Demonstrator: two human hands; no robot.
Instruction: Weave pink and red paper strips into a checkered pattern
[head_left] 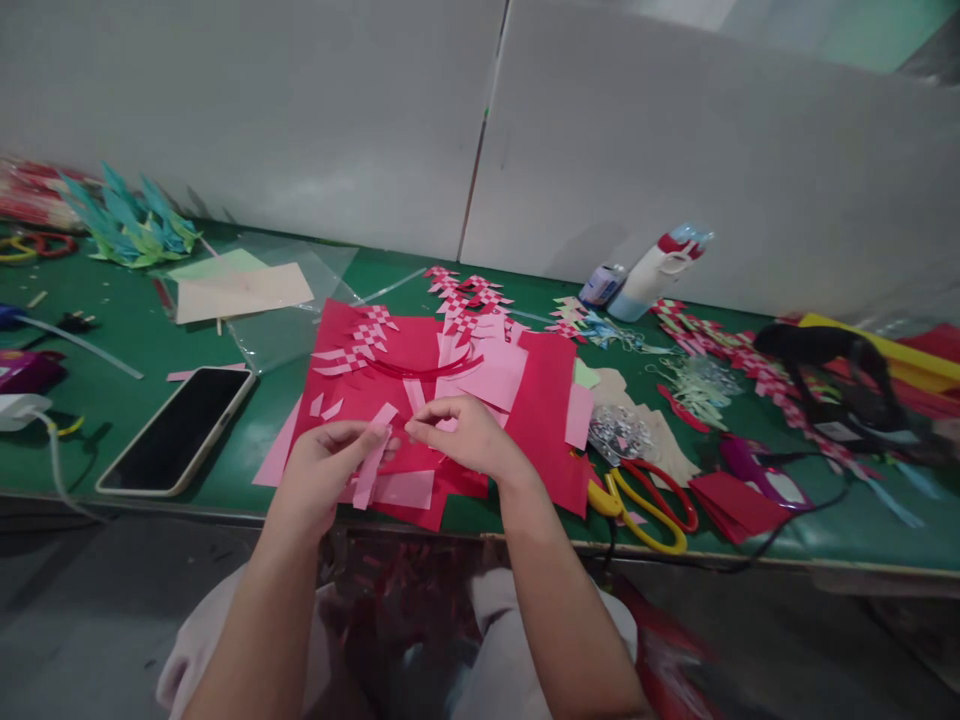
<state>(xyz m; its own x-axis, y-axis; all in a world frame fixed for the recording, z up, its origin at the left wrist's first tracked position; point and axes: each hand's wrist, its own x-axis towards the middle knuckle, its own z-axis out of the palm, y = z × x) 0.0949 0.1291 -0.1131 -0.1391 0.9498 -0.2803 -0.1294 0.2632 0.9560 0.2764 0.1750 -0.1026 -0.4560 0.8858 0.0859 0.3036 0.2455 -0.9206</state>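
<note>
My left hand (321,466) pinches a pink paper strip (369,470) between thumb and fingers, tilted over the red paper sheets (544,420). Just to its right, my right hand (472,436) is closed with thumb and fingertips together; whatever they hold, if anything, is too small to make out. Under and beside my hands lie pink paper pieces (405,489) and a pink sheet (491,372). Woven red-and-pink checkered strips (361,342) rest on the red sheets behind my hands, close to thin red strips (420,374).
A phone (180,430) lies at the left. To the right are yellow-handled scissors (649,520), a bag of small metal parts (619,432), a purple device (761,470) and a black strap (825,370). A can (600,285) and a white bottle (652,275) stand by the wall.
</note>
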